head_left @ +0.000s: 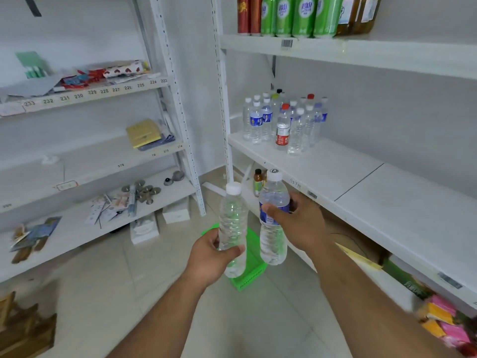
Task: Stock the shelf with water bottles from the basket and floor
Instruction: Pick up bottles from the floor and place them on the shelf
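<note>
My left hand (210, 257) grips an unlabelled clear water bottle (232, 218) with a white cap, held upright. My right hand (302, 223) holds a second clear bottle with a blue label (273, 213), also upright. Both bottles hang above a green plastic basket (251, 270) on the tiled floor; its inside is mostly hidden behind them. On the white middle shelf (361, 182) to the right, several water bottles (284, 122) stand clustered at the far left end, some with blue labels, one with a red label and red cap.
Green cans and red and brown bottles (296, 16) line the upper right shelf. A small brown bottle (257, 182) stands below the middle shelf. The left rack (103, 177) carries papers, packets and metal parts. White boxes (144, 228) sit on the floor. Colourful packets (444, 321) lie at lower right.
</note>
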A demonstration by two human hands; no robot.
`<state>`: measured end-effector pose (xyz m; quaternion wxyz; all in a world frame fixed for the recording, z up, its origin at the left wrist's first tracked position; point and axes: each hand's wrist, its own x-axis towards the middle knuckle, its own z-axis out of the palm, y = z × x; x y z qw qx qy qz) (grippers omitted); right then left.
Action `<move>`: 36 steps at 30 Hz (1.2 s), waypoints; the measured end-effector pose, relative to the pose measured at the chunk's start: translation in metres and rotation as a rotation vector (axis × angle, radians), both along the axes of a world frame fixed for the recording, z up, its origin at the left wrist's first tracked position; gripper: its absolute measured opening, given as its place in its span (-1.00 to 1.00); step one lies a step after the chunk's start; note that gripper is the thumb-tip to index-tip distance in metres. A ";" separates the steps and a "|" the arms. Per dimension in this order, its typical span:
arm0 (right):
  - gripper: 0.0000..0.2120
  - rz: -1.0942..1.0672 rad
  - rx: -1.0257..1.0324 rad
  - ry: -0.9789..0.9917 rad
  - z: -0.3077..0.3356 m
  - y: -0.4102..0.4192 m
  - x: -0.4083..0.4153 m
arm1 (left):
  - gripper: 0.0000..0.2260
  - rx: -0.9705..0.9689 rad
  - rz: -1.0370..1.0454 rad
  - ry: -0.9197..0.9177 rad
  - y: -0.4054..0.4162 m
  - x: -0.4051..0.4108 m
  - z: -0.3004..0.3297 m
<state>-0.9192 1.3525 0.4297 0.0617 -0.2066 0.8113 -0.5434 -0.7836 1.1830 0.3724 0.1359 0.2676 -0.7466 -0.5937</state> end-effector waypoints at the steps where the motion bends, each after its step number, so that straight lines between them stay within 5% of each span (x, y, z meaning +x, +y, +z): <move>1: -0.73 0.009 -0.010 -0.009 0.000 -0.007 -0.012 | -0.74 0.008 0.010 -0.002 -0.006 -0.011 0.002; 5: -0.62 0.039 -0.013 -0.007 0.003 -0.036 -0.057 | -0.75 0.025 0.040 -0.009 -0.026 -0.049 0.012; 13: -0.76 0.032 -0.054 -0.003 0.013 -0.086 -0.114 | -0.75 0.059 0.035 -0.010 -0.077 -0.110 0.014; 27: -0.79 -0.303 -0.090 0.011 0.016 -0.204 -0.162 | -0.68 -0.001 -0.313 0.007 -0.230 -0.222 0.013; 36: -0.77 -0.430 -0.043 0.027 0.022 -0.232 -0.186 | -0.70 0.073 -0.443 0.028 -0.261 -0.274 0.016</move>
